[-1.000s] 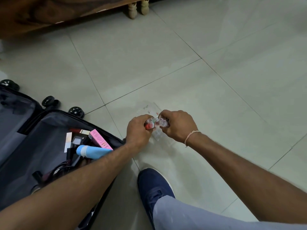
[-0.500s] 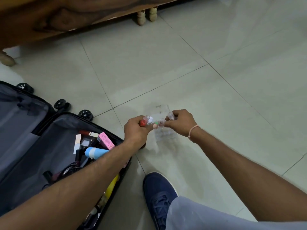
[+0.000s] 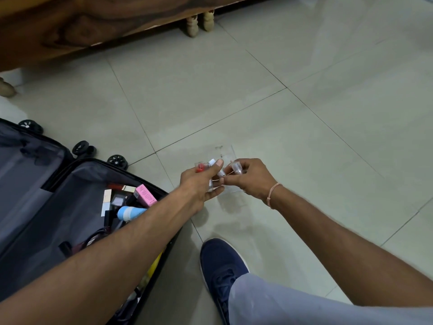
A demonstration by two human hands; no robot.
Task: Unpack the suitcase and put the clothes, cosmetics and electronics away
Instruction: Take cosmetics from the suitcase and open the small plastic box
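Over the pale tiled floor (image 3: 234, 90), beside the open black suitcase (image 3: 58, 195), the left hand (image 3: 199, 184) clutches several small clear vials (image 3: 212, 164) — one red-capped — while the right hand (image 3: 248, 178) pinches another clear vial (image 3: 236, 167).

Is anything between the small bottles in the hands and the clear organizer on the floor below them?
Nothing visible. The left hand and right hand hold the small bottles right above the clear organizer, which sits on bare floor tile.
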